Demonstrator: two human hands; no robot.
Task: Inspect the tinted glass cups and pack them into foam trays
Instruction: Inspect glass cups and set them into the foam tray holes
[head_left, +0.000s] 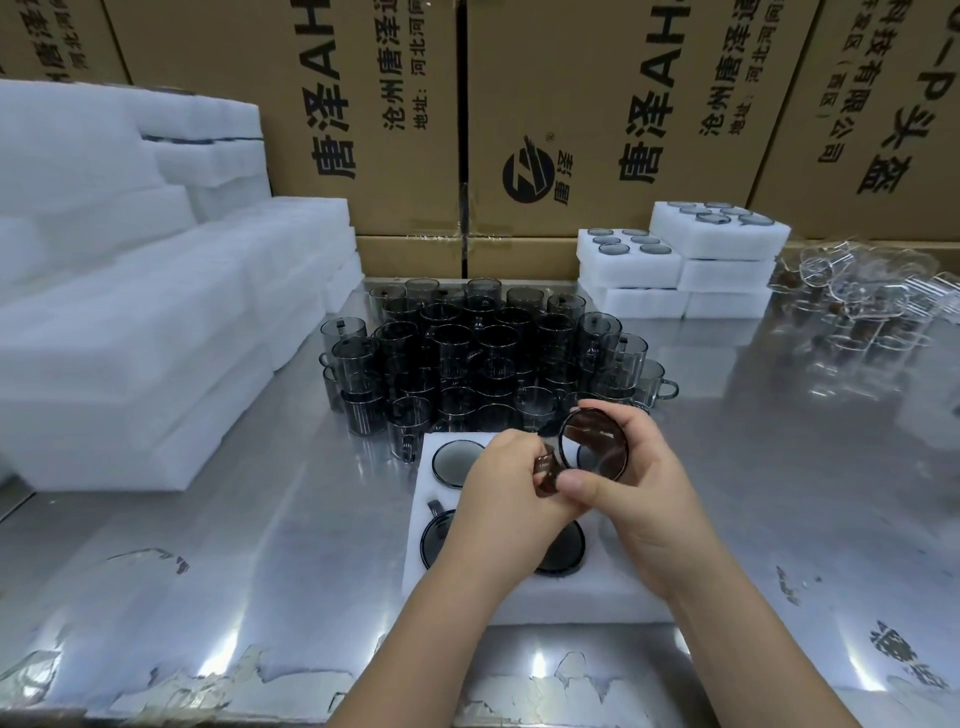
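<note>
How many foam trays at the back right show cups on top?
2: the left stack's top tray and the taller right stack's top tray. Trays beneath hide their contents.

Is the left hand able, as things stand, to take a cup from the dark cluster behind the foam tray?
Probably not yet: the left hand pinches the handle of the cup that the right hand holds above the foam tray. Otherwise the way to the cluster looks free.
</note>
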